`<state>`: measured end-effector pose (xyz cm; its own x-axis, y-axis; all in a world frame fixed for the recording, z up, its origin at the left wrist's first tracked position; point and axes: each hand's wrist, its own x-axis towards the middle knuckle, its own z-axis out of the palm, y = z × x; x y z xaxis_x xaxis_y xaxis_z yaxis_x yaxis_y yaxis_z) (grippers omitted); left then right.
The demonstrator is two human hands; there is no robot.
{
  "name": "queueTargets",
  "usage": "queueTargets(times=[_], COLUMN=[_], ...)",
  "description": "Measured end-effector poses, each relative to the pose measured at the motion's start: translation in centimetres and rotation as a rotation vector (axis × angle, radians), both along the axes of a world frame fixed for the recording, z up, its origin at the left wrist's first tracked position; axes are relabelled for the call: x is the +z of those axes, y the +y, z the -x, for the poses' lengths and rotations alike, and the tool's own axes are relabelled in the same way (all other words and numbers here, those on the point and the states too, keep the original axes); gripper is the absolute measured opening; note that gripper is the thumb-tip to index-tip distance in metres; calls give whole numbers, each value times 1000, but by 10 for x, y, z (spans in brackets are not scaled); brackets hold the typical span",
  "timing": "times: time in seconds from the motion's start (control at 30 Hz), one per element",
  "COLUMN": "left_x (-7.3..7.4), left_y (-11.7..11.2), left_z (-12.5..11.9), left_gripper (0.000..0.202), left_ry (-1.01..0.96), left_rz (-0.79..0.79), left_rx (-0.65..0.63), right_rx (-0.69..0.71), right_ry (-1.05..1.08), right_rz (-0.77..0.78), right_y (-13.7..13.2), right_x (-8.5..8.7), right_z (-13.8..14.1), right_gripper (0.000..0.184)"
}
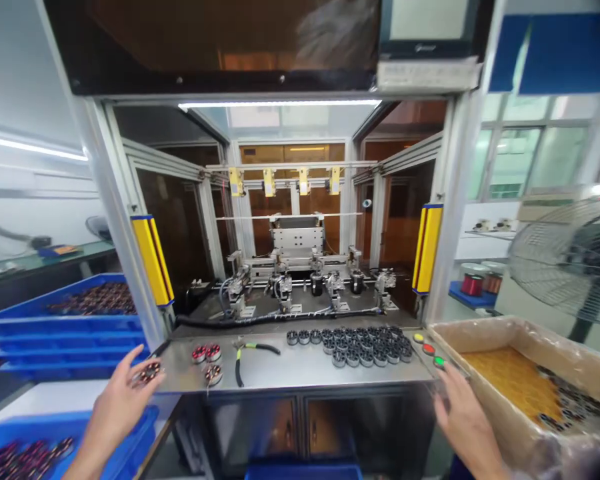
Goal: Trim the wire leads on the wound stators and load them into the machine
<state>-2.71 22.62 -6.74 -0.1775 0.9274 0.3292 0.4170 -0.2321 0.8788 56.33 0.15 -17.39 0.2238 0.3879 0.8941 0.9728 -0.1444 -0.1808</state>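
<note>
The left hand (113, 400) is held above the near-left corner of the stainless-steel tabletop (290, 377), its fingers curved and pinching a copper-wound stator (150, 372) at the fingertips. The right hand (465, 420) is at the right edge of the tabletop, fingers loosely spread and no held item visible. It is just below a green push-button (439, 362), which sits in a row with a red push-button (429, 349) and a yellow push-button (418, 337).

Three further wound stators (213, 375) lie on the tabletop, left of centre. Beside them are green-and-black-handled pliers (245, 357). To the right, unwound stator cores (365, 347) stand in a dense group.

A plastic-lined cardboard box (510, 340) stands right of the tabletop and contains an amber sheet (513, 380) and dark ring-shaped parts (570, 400). Blue trays (65, 327) stacked left of the tabletop hold wound coils (97, 300), and a lower blue tray (65, 427) holds more wound coils (30, 460).

Behind the tabletop stands an assembly machine (295, 280), flanked by yellow light-curtain bars (153, 260). A standing fan (565, 260) is at far right.
</note>
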Motion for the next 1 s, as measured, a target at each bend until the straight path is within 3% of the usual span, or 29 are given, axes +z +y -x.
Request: queueTargets(times=[0.07, 0.13, 0.2, 0.23, 0.3, 0.37, 0.47, 0.57, 0.7, 0.8, 0.93, 1.0], left_x=[9, 16, 19, 18, 11, 2, -6, -5, 3, 3, -4, -7], left_y=[-49, -98, -138, -155, -180, -193, -198, -199, -207, -213, -213, -210], left_z=[-31, -80, -127, -145, -165, -166, -158, -156, -160, -164, -173, -177], left_gripper=[88, 82, 77, 74, 73, 76, 81, 85, 83, 83, 82, 83], left_ry=[-25, -169, -222, -208, -179, -165, -145, -203, -395, -441, -396, -374], left_rz=[-29, -118, -162, -165, -238, -325, -388, -342, -147, -126, -191, -188], left_rx=[-68, -282, -395, -408, -415, -443, -526, -592, -669, -674, -667, -662], right_rx=[24, 384, 814, 981, 1164, 1234, 1287, 1453, 1702, 1685, 1537, 1466], right_ry=[121, 514, 772, 867, 1022, 1136, 1259, 1416, 1506, 1570, 1785, 1870], right_rz=[-17, 118, 421, 560, 724, 782, 781, 797, 1015, 1072, 971, 901], right_y=[-4, -2, 3, 6, 11, 12, 11, 10, 5, -2, -14, -21], right_x=[38, 82, 120, 133, 145, 145, 137, 130, 113, 95, 76, 71], right_z=[50, 114, 177, 203, 239, 255, 257, 241, 200, 192, 233, 254], right_gripper=[46, 39, 34, 31, 29, 33, 36, 33, 38, 31, 45, 40])
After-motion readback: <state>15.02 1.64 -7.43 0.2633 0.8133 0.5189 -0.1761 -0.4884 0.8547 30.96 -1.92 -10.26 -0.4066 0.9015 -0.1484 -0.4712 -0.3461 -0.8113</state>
